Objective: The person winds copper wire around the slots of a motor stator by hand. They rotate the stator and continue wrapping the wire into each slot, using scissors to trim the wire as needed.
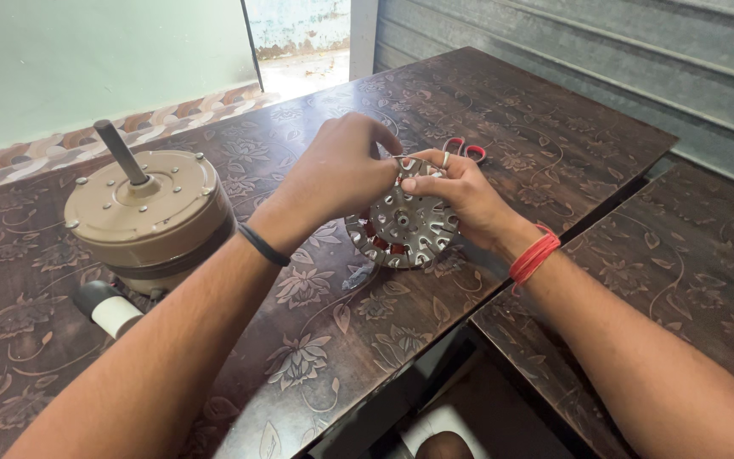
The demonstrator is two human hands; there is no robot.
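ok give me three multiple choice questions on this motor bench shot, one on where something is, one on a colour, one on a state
1. Where is the beige motor housing relative to the hands?
A. To their left on the table
B. To their right
C. On the floor

2. What colour is the thread band on the right wrist?
A. Blue
B. Red
C. White

3. How is the round metal stator held?
A. Lying untouched
B. Propped on edge on the table, both hands at its top
C. Lifted high by one hand

Answers:
1 A, the housing sits left of the left hand.
2 B, the band is red.
3 B, the left and right hand pinch at its upper rim.
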